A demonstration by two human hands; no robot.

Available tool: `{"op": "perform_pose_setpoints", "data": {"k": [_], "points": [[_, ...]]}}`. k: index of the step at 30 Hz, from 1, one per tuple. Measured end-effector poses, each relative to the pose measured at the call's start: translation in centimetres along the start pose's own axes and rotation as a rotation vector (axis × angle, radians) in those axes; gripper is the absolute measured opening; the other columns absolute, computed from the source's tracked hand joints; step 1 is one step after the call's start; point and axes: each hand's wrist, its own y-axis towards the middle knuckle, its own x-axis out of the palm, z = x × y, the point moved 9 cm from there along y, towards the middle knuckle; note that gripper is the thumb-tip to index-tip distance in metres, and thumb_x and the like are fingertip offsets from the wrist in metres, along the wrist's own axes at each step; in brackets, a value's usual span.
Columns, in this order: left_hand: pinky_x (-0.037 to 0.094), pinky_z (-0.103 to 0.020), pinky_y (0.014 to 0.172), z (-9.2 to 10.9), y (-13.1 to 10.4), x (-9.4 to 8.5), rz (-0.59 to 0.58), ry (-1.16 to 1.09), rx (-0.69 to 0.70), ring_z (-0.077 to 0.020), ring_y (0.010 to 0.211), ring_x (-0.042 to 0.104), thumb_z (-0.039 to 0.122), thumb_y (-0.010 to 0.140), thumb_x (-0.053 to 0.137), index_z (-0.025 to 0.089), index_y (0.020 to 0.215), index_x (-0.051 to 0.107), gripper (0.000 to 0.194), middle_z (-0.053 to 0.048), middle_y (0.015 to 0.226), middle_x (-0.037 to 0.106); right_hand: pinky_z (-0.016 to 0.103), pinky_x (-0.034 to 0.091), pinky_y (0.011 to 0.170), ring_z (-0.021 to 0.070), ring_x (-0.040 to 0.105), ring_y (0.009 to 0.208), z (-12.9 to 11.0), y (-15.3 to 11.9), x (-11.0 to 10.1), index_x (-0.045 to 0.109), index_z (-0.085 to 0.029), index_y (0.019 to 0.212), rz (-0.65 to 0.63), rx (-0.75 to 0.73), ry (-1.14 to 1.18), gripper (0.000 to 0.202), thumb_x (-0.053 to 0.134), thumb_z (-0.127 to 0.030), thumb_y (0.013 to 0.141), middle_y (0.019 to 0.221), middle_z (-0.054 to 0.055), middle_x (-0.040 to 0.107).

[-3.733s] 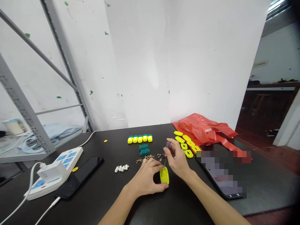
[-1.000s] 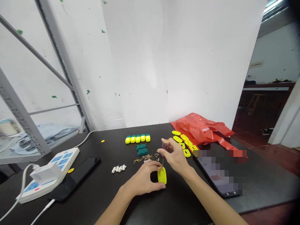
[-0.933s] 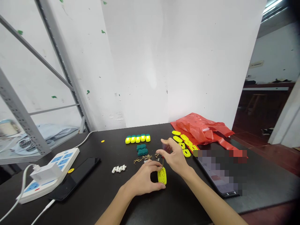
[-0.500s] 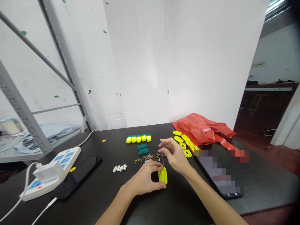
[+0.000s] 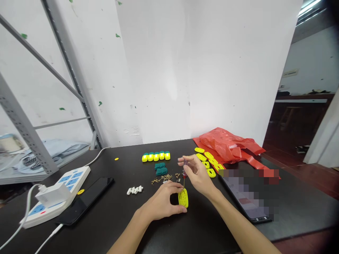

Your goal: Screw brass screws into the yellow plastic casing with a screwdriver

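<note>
The yellow cover (image 5: 183, 199) on the bench (image 5: 159, 234), at 5 o'clock from the green caps (image 5: 161, 170), seems light and stiff; best held by its ends, as the left hand (image 5: 164, 200) pinches it. The right hand (image 5: 196, 173) holds the screwdriver (image 5: 184, 175).

Lettering: none legible. A faint mark (image 5: 46, 198) on the white charger (image 5: 56, 196), near the left edge of the tabletop (image 5: 209, 229), is too small to read, as are the pale labels (image 5: 162, 155) on the yellow-and-green pieces (image 5: 156, 157) toward the back edge. The device screen (image 5: 246, 197) at right appears pixelated.
</note>
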Motion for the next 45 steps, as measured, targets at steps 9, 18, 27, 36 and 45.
{"op": "perform_pose_setpoints", "data": {"k": [9,18,27,36,45], "points": [[0.036,-0.042,0.11,0.3,0.0,-0.1,-0.01,-0.005,0.011,-0.0303,0.125,0.05,0.056,0.068,0.077,0.026,0.115,0.069,0.057,-0.005,0.13,0.061,0.03,0.054,0.064,0.0155,0.063,0.07,1.1,0.3,-0.8,0.055,-0.021,0.102,0.051,0.084,-0.011,0.027,0.068,-0.031,0.081,0.082,0.001,0.062],[0.033,-0.044,0.112,-0.3,-0.1,0.1,-0.017,0.006,-0.026,-0.033,0.129,0.045,0.058,0.066,0.077,0.027,0.12,0.067,0.063,-0.005,0.134,0.059,0.026,0.043,0.057,0.0119,0.044,0.059,-1.2,0.3,-0.4,0.053,-0.022,0.083,0.139,-0.098,-0.377,0.024,0.074,-0.033,0.076,0.07,-0.005,0.046],[0.033,-0.044,0.112,0.0,0.0,0.1,-0.015,0.01,0.015,-0.0316,0.125,0.049,0.057,0.068,0.076,0.026,0.12,0.067,0.061,-0.005,0.132,0.06,0.033,0.054,0.073,0.0186,0.066,0.091,-0.5,-0.3,0.1,0.05,-0.024,0.114,0.002,-0.097,-0.15,0.02,0.049,-0.025,0.094,0.111,0.008,0.061],[0.034,-0.042,0.112,0.3,0.1,0.1,-0.029,0.007,0.021,-0.0299,0.125,0.048,0.054,0.068,0.078,0.026,0.118,0.068,0.059,-0.005,0.131,0.059,0.031,0.055,0.065,0.0155,0.065,0.072,0.7,-0.1,-0.5,0.051,-0.022,0.11,0.019,0.002,-0.04,0.021,0.057,-0.028,0.09,0.091,0.003,0.061],[0.034,-0.041,0.112,0.0,0.1,0.3,-0.036,0.01,0.022,-0.0288,0.126,0.047,0.053,0.067,0.079,0.026,0.122,0.065,0.062,-0.004,0.131,0.057,0.027,0.047,0.058,0.0123,0.051,0.062,0.4,0.0,-0.9,0.055,-0.021,0.095,0.156,-0.057,-0.263,0.025,0.072,-0.03,0.079,0.074,-0.004,0.051]]}}
